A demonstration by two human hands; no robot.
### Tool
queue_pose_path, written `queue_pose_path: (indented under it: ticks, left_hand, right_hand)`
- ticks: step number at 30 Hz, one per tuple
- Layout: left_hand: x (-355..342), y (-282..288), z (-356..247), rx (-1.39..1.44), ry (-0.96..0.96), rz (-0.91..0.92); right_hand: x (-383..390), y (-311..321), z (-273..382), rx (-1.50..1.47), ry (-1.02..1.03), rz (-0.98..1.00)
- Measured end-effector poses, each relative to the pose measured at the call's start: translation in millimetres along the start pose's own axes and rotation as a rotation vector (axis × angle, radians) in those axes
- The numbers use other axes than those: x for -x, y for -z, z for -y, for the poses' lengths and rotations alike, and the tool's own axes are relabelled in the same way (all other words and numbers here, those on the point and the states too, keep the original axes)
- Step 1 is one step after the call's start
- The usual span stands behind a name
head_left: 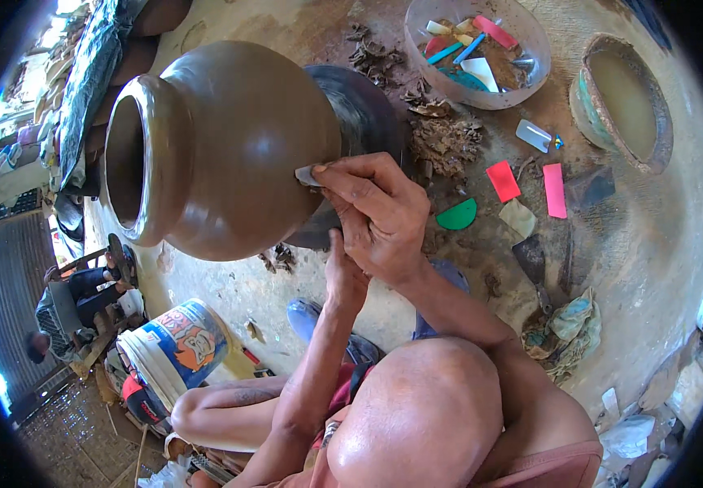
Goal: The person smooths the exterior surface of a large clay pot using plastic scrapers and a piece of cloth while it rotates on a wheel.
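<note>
A large round brown clay pot (250, 142) with a thick rimmed mouth appears at upper left, its mouth toward the left of the view. Its base meets a dark round wheel (360, 110). My right hand (380, 215) pinches a small grey scraper (308, 176) between thumb and fingers, and the scraper's edge touches the pot's wall near the base. Just below it, my left hand (346, 276) is close against the right hand, one finger stretched up beside the pot's lower side. Its other fingers are partly hidden, and I see nothing held in it.
A clear plastic tub (514, 99) of coloured scraper pieces lies beyond clay scraps (447, 142). A pot of murky water (624, 93) stands at right. Loose scrapers, including a green half-disc (457, 215), and a crumpled cloth (567, 329) lie on the floor. A white bucket (176, 346) stands at left.
</note>
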State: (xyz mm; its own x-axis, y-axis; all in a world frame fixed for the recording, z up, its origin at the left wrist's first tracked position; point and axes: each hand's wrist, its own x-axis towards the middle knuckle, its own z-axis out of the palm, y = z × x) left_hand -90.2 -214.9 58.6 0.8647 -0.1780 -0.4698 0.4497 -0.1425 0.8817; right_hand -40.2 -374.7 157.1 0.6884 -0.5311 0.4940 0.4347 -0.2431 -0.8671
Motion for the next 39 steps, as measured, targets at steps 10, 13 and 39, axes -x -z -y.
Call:
queue_pose_path:
  ticks: [10,13,39]
  left_hand:
    - [-75,90,-11,0.56,0.11,-0.308]
    - [-79,89,-5,0.558,0.113,-0.346]
    - [-71,106,-1,0.402,0.232,-0.537]
  right_hand:
    - [12,-3,7,-0.052,0.051,0.038]
    - [16,3,14,-0.048,0.082,0.122]
    - [-54,38,-46,0.264,0.258,-0.078]
